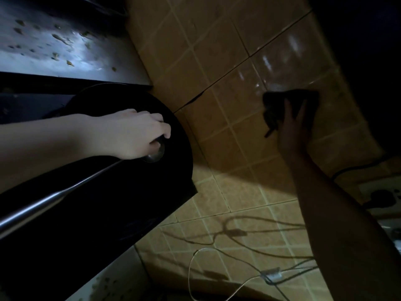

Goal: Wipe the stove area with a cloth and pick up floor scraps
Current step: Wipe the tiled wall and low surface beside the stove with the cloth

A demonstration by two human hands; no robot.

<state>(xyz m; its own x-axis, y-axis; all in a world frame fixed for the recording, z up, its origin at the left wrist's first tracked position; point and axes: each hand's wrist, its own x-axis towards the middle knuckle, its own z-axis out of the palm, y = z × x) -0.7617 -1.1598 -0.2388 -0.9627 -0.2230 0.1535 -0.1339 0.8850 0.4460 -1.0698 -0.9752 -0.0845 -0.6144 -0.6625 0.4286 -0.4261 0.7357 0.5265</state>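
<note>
Head view, tilted and dim: the tan tiled wall (217,61) with pale grout lines fills the middle and right of the frame, glossy where light catches it near the top right, with a dark crack running diagonally across it. Against it on the left stands a large black appliance with a rounded top (121,192), crossed by a long silver metal bar (65,192). Above that lies a grey metal stove surface (71,44), spotted with small brownish food scraps (61,39) — scattered mostly over its left and middle part.

The left hand (134,133) reaches in from the left edge, its bare forearm brightly lit; the fingers are curled down and closed around a small round silver knob (155,154) on the black appliance. The right hand (294,129), in shadow, comes up from the lower right and presses a dark crumpled cloth (288,105) flat against the tiled wall, fingers spread over it, well apart from the stove surface.

Low in the frame a thin white cable (195,268) loops across the tiles, throwing long shadows. At the right edge a dark plug (379,198) sits in a white socket — details there are too dim to read.
</note>
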